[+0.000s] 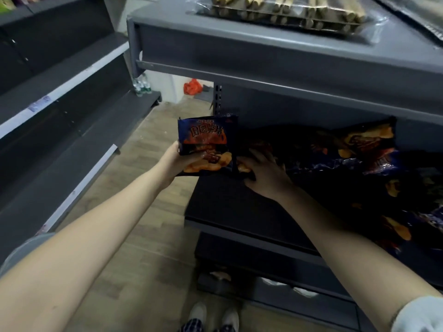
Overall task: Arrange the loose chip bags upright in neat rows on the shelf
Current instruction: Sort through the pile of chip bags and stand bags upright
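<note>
Head view: a person is standing at a dark shelf unit, both bare forearms reaching forward.
Left hand (177, 161): gripping the chip bag (203, 140) at its lower left edge, thumb lying across the printed front, fingers going behind; clamped on it.
Chip bag: standing upright near frame centre, front facing the camera, over the left front corner of the shelf (215, 204). Cannot tell whether its bottom edge is touching the shelf.
Right hand (266, 173): lying at 3 o'clock of the held bag, palm down, fingers spread and straight, resting on the near end of the pile of bags (359, 159); not gripping anything visible.
Hands: sitting apart, with the held bag's right edge between them.
Pile of bags: lying flat and overlapping on the shelf, running toward 3 o'clock, partly in shadow.
Upper shelf (263, 51): hanging over the pile at 12 o'clock, carrying clear packs of roll sticks (287, 13).
Floor (143, 224): wood-patterned, showing at 7 o'clock; two white shoes (199, 312) showing at 6 o'clock.
Side shelving (60, 111): running along at 9 o'clock.
Far floor, 11 o'clock: water bottles (141, 87) and an orange sack (191, 87) sitting well apart from the hands.
</note>
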The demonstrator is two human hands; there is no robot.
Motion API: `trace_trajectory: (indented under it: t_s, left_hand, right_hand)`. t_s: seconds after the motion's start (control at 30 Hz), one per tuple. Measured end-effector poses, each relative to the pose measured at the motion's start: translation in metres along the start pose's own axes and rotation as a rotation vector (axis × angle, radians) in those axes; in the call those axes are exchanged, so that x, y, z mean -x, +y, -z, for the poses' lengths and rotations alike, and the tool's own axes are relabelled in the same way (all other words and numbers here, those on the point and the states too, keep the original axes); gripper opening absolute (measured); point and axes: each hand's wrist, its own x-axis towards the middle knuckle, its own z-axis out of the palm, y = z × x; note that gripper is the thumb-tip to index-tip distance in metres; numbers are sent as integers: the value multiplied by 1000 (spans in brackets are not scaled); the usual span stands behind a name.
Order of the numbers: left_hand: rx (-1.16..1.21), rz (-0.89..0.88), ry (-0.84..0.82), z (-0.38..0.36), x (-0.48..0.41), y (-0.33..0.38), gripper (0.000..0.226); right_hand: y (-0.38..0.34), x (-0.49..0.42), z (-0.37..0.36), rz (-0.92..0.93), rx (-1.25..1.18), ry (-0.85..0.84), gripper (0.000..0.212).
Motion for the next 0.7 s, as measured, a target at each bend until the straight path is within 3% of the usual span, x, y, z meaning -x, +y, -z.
trace_trajectory:
  t_s: [0.13,0.37,0.5,0.7]
  left_hand:
    - [-50,25,-30,-5,1,-1,37]
    - [-101,36,-59,-23,-40,5,77]
    - [-154,100,-71,-36,-61,8,63]
    - [-326,43,-46,-42,-82,8,74]
  right_hand:
    - [14,19,4,-56,8,9,63]
    - [38,51,11,-149,96,6,69]
    - [37,59,18,-215,106,-24,70]
    - [29,58,12,-270,30,49,62]
